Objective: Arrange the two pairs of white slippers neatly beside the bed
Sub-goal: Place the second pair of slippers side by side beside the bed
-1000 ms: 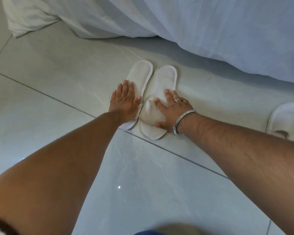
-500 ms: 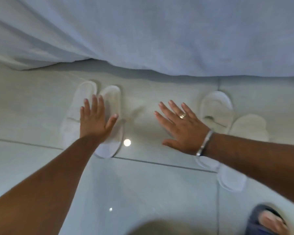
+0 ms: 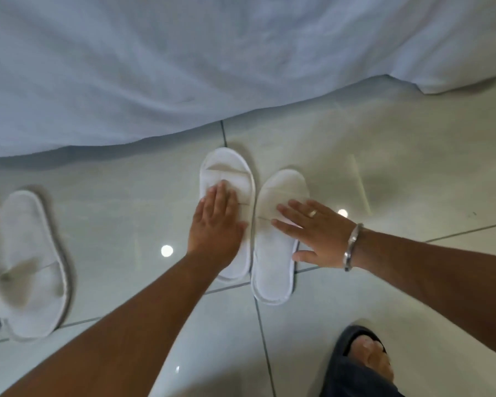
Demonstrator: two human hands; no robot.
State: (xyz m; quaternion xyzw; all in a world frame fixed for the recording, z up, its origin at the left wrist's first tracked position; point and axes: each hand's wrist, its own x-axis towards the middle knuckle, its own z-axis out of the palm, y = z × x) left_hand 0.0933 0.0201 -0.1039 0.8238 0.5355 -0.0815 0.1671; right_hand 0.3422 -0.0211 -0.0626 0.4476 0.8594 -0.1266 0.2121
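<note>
Two white slippers lie side by side on the tiled floor (image 3: pixel 413 173), toes toward the bed sheet (image 3: pixel 155 67) that hangs down across the top of the view. The left hand (image 3: pixel 215 222) lies flat, fingers together, on the left slipper of this pair (image 3: pixel 226 170); its grip is open, palm pressing down, closed around nothing. The right hand (image 3: pixel 312 233) lies flat with fingers spread across the right slipper of this pair (image 3: pixel 272 267), likewise an open grip, the thumb reaching the floor past the slipper's outer edge. The two slippers nearly touch along their inner edges, and the right one sits a little farther from the bed, its heel crossing a grout line. A strip of bare tile separates the toes from the sheet's hem. Well to the left, at the frame edge, lies the other pair (image 3: pixel 32 265), one slipper mostly cut off. Bare floor lies between the pairs. A foot in a dark sandal (image 3: pixel 364 356) stands at lower right, apart from the slippers.
</note>
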